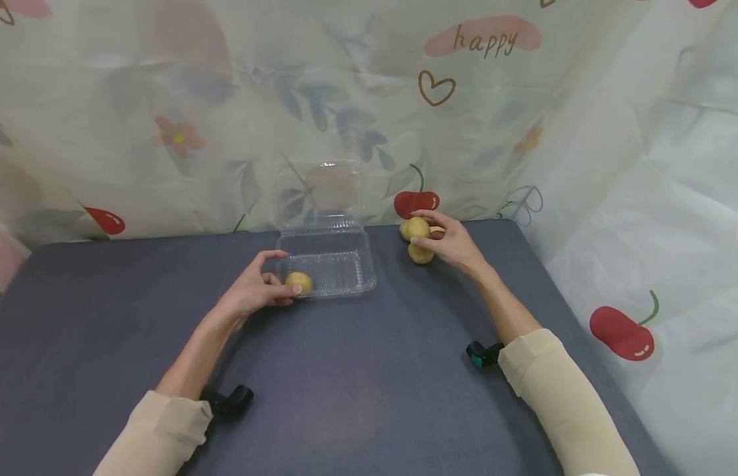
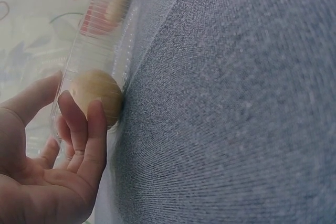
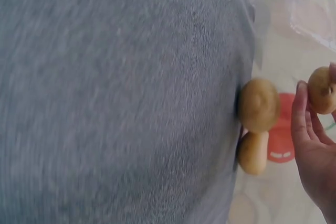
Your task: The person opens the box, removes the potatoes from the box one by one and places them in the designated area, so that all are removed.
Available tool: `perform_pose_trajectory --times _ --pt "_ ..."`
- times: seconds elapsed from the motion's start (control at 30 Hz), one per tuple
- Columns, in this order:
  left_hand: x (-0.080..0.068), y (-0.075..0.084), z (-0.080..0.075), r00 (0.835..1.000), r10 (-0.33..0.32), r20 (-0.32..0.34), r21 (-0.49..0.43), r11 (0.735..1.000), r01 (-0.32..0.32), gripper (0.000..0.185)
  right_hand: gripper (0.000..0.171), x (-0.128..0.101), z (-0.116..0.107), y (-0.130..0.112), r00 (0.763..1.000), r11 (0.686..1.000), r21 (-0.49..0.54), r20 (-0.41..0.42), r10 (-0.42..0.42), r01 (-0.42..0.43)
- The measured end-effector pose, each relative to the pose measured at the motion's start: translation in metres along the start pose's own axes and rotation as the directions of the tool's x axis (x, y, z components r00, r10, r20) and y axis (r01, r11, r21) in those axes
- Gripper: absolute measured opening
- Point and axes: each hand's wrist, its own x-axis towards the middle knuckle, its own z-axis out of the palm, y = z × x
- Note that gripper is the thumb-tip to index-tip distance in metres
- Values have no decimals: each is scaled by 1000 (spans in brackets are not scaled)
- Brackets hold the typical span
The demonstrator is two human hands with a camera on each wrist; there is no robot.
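A clear plastic clamshell box (image 1: 345, 291) lies on the table with its lid (image 1: 319, 192) raised against the backdrop. One potato (image 1: 299, 283) sits in its front left corner. My left hand (image 1: 258, 287) holds the box by its left side, fingers bent along the wall beside that potato (image 2: 97, 95). To the right of the box, my right hand (image 1: 449, 244) pinches a potato (image 3: 321, 90) between thumb and fingers, raised off the table. Below it rest a rounder potato (image 3: 259, 105) and a longer one (image 3: 253, 153), partly covered by the hand in the head view.
A dark grey cloth covers the table (image 1: 345, 370). A printed curtain (image 1: 238, 119) stands along the back edge, and another white sheet (image 1: 655, 218) hangs at the right. Both wrists carry black straps with small devices (image 1: 483, 355).
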Motion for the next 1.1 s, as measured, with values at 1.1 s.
perform_pose_trajectory --times 1.1 --pt "2 -2 -1 1000 6 -10 -3 1000 -6 83 59 -17 -36 42 996 962 -258 -58 73 -85"
